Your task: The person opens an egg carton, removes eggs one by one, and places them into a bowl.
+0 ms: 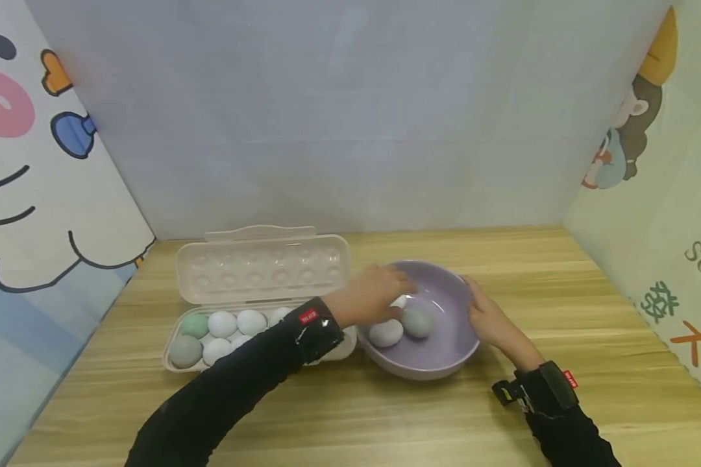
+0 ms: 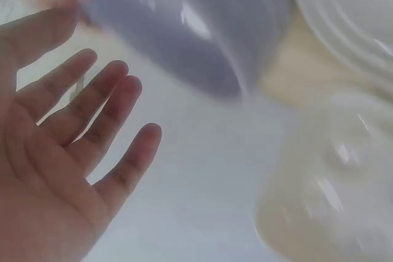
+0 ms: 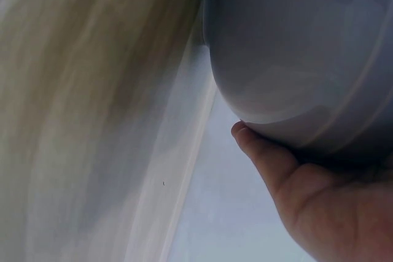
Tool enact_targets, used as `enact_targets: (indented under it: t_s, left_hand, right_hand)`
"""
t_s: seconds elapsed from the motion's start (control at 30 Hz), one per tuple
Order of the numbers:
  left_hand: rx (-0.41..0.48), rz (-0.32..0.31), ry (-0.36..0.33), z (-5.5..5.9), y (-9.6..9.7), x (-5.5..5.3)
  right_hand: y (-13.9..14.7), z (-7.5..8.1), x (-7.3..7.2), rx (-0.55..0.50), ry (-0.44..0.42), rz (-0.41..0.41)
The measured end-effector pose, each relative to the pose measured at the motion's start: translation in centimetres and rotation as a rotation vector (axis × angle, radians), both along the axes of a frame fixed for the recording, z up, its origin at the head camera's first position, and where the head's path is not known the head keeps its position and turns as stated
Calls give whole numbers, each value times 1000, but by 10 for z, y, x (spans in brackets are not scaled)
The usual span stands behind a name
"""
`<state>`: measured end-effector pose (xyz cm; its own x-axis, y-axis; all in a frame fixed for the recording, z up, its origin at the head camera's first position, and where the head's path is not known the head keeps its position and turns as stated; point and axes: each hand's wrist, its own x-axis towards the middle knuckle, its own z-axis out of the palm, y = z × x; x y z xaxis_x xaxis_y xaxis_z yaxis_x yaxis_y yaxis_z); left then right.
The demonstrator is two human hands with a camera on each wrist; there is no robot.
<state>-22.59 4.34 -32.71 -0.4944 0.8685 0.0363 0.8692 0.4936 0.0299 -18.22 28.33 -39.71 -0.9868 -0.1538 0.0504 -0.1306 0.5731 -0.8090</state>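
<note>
A purple bowl holds a grey-green egg, a white egg and another white one partly hidden. My left hand reaches over the bowl's left rim, above these eggs. In the left wrist view its fingers are loosely spread, with nothing in them. My right hand holds the bowl's right side at the rim; in the right wrist view one digit lies along the outer wall. Left of the bowl stands an open egg carton with several white eggs, a green egg and a grey egg.
The carton's clear, dimpled lid leans back behind its base. My left forearm crosses over the carton and hides part of it. A wooden table lies beneath everything, with a grey backdrop behind and printed panels on both sides.
</note>
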Motion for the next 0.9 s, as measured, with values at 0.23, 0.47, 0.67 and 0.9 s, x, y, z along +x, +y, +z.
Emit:
enact_targets:
  t_s: [0.23,0.47,0.67,0.9]
  left_hand:
    - [91,110,-58,5,-74,4]
    - [-95,240,-172,-19,-111,22]
    - [-116,285,-124,-26,-115,25]
    - [-173,288,-126,-27,-113,21]
  right_hand:
    - [-1,-1,-2,11,-23,-7]
    - [-2,1,0,32,-13,0]
    - [-1,2,1,28,-24,3]
    - [-3,4,2,23,-23,11]
